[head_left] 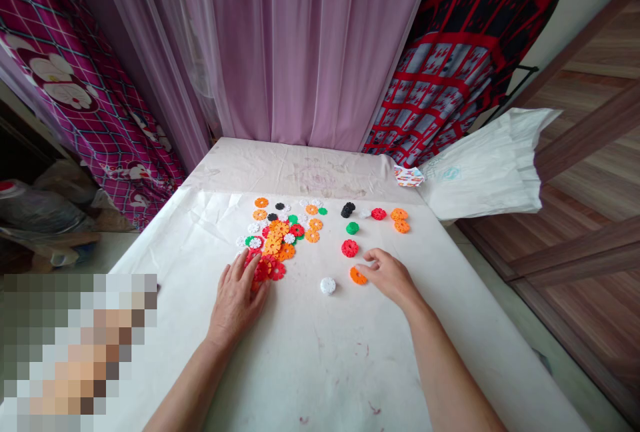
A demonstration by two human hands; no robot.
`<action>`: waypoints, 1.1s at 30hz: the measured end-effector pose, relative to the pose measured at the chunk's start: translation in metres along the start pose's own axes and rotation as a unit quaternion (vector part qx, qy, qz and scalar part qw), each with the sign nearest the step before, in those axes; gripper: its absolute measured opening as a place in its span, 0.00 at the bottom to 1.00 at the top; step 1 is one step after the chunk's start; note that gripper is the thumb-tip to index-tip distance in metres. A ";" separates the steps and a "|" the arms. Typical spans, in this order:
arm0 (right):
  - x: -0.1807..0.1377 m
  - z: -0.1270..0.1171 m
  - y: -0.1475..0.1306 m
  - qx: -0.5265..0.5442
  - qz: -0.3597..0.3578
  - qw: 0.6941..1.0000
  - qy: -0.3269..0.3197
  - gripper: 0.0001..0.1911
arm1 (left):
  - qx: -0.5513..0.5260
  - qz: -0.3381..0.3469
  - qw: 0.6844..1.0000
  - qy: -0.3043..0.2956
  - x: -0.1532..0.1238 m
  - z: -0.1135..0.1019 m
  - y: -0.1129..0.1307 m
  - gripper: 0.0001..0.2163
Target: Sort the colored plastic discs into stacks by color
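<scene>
My left hand (239,295) lies palm down at the near left edge of a heap of flower-shaped plastic discs, its fingers spread and touching the red discs (276,271). Overlapping orange discs (274,239) run through the middle of that heap. On the right, my right hand (393,279) is beside an orange disc (357,276) on the table. The thumb tip meets the disc's edge, and the index finger is bent a little apart from the thumb. Close by sit a white stack (328,286), a red stack (350,248) and a green stack (353,227).
Farther back are black discs (348,209), a red group (379,214) and orange discs (400,220). A white bag (493,165) stands at the table's right back corner, by a small printed packet (409,176). The white-covered table (320,365) backs onto a purple curtain (320,45).
</scene>
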State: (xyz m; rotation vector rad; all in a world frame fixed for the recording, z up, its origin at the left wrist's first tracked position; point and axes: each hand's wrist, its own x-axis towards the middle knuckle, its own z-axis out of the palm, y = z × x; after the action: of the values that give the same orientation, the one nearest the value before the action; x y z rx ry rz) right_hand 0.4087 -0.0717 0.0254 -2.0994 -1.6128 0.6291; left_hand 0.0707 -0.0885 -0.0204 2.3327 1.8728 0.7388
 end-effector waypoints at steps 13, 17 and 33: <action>-0.009 0.014 -0.017 -0.054 -0.091 0.994 0.019 0.16 | 0.001 0.010 1.000 0.005 -0.001 0.002 -0.001 0.23; -0.008 0.000 -0.016 -0.066 -0.064 0.996 0.007 0.15 | 0.001 0.005 1.000 0.005 0.000 0.001 -0.001 0.23; -0.019 0.018 -0.002 -0.177 -0.163 0.971 0.006 0.15 | 0.008 0.015 1.000 0.005 0.000 0.002 -0.002 0.23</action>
State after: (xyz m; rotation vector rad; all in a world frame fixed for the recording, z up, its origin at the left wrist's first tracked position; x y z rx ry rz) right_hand 0.3924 -0.0891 0.0138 -1.9884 -2.1306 0.2300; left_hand 0.0698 -0.0876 -0.0225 2.3758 1.8581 0.7439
